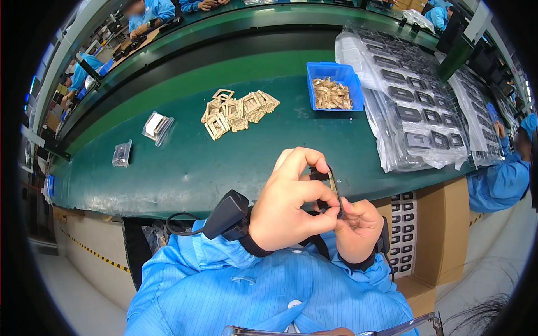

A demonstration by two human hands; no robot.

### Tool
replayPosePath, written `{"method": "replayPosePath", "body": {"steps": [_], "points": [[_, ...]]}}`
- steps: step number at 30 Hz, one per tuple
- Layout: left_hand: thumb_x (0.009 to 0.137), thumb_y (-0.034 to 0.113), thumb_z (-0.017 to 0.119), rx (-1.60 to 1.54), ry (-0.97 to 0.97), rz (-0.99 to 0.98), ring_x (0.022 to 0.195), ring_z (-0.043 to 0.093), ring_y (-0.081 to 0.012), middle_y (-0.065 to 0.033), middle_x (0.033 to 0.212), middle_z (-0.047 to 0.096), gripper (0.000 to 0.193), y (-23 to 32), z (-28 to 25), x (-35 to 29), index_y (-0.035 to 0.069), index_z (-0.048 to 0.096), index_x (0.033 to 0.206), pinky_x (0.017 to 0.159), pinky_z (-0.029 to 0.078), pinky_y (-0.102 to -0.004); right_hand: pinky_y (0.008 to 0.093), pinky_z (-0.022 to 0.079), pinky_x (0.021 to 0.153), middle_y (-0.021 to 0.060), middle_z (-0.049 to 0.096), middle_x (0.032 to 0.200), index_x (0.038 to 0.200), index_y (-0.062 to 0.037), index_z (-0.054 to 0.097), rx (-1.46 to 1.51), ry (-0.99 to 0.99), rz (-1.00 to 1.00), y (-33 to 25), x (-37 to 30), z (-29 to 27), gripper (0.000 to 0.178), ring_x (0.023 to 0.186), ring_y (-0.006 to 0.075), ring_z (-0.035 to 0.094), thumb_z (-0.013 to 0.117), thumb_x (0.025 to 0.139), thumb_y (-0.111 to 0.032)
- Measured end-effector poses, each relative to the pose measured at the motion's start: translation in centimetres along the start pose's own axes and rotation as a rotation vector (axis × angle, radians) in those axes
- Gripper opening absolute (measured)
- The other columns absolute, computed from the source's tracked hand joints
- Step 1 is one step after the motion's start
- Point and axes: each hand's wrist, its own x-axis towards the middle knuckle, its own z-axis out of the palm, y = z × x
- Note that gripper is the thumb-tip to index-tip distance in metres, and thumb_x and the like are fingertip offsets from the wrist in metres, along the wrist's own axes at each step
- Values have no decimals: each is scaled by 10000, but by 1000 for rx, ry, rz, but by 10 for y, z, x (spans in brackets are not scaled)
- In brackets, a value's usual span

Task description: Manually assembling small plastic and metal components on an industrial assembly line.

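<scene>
My left hand (291,204) pinches a black rectangular frame (335,185) by its upper end and side, above the near edge of the green table (185,162). Lower down, the fingertips of my right hand (358,227) close on the same frame at its bottom corner. The frame is tilted almost edge-on, and a thin tan strip shows along it. My fingers hide part of its inside. Beyond my hands lies a loose pile of tan rectangular frames (238,113). A blue bin (327,70) with many small tan pieces (332,94) stands farther right.
Stacked clear trays (426,99) of black frames cover the table's right side. Two small clear bags (157,127) (121,153) lie at left. An open cardboard box (453,229) with more black parts stands below on my right. Co-workers in blue (500,182) sit around.
</scene>
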Motion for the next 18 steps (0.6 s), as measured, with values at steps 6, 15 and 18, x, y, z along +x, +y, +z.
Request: {"method": "replayPosePath", "body": {"steps": [6,15,18], "points": [[664,-2,785,-8,-6,-13,1025,529,-220,-114,1108,489,160,1,-1,1,64,741,803,690,539,-287,408,543,976,269,641,1177,1186,75,544,-4,11,12,6,-2,-2,307,1114,298,657,569,900,185],[656,26,795,25,-42,-14,1080,516,-272,-110,1111,531,166,1,-7,2,58,743,811,734,572,-315,411,544,983,250,648,1154,1183,69,546,54,28,54,1,0,4,297,1100,278,659,568,907,176],[658,25,793,41,-41,-27,1079,516,-275,-106,1110,531,161,1,-6,2,60,743,807,755,566,-325,409,543,983,250,647,1156,1176,71,552,7,36,46,1,-1,3,296,1100,277,659,570,902,182]]}}
